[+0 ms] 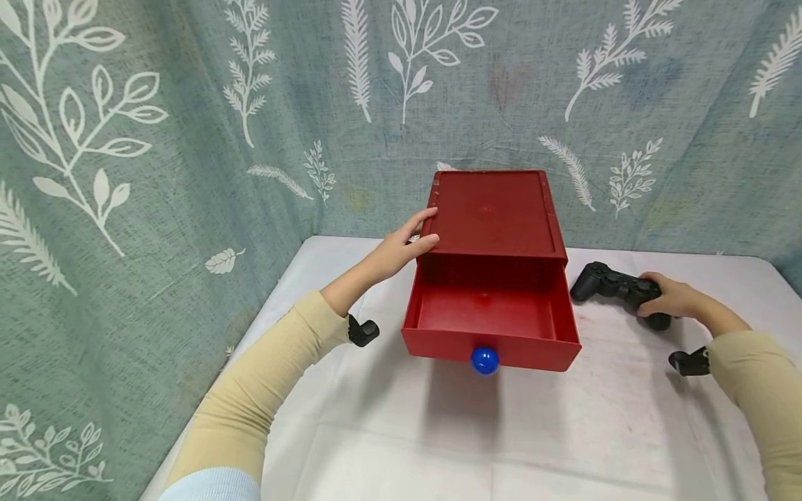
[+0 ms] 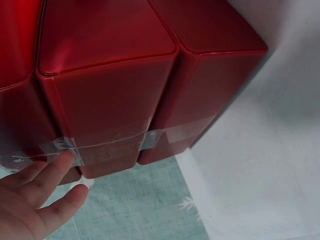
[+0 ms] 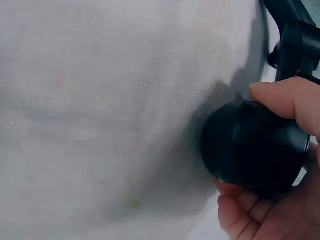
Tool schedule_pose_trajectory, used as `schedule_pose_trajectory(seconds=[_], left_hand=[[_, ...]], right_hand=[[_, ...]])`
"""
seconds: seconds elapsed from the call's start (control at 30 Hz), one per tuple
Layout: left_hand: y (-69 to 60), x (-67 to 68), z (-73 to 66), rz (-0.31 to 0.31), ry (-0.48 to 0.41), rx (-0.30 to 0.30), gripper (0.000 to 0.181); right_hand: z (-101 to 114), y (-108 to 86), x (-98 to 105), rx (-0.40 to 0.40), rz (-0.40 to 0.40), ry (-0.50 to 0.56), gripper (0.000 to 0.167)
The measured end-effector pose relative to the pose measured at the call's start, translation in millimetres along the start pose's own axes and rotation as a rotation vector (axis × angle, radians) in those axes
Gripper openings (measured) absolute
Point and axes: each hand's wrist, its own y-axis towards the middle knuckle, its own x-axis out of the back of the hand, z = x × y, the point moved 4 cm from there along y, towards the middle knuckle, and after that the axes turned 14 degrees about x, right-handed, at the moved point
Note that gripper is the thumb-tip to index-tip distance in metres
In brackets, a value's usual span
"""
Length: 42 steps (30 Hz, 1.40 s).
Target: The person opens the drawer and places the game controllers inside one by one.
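Note:
A red drawer box (image 1: pixel 491 212) stands on the white table, its drawer (image 1: pixel 438 339) pulled out toward the front, with a blue round knob (image 1: pixel 485 361). Nothing lies inside the drawer. My left hand (image 1: pixel 401 249) rests against the left side and top edge of the box, fingers extended; the left wrist view shows its fingers (image 2: pixel 55 170) by clear tape on the red side. To the right of the box, my right hand (image 1: pixel 673 298) grips one handle of a black game controller (image 1: pixel 617 287). Thumb and curled fingers lie around that handle (image 3: pixel 257 147) in the right wrist view.
The white cloth-covered table (image 1: pixel 401 431) spreads in front of the box. A green curtain (image 1: pixel 282 83) with white leaf prints hangs behind and along the left side. Each wrist bears a small black device, such as the left wrist device (image 1: pixel 363 331).

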Motion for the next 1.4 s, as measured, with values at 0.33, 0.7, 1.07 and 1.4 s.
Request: schedule_pose_trajectory(seconds=[0.33, 0.7, 1.07, 1.4], left_hand=[[-13.8, 1.1, -15.6, 0.03, -0.006, 0.017, 0.062], [-24.8, -0.1, -26.6, 0.032, 0.005, 0.019, 0.061], [-24.1, 0.4, -26.1, 0.035, 0.0, 0.016, 0.061], [-24.1, 0.7, -24.4, 0.04, -0.007, 0.012, 0.061]], right_hand=[[23.8, -3.9, 22.2, 0.042, -0.081, -0.006, 0.08], [59.7, -15.6, 50.8, 0.084, -0.124, -0.092, 0.084], [82.9, -27.2, 68.1, 0.086, -0.139, -0.075, 0.087], [103.0, -45.8, 86.7, 0.055, -0.165, -0.083, 0.086]])
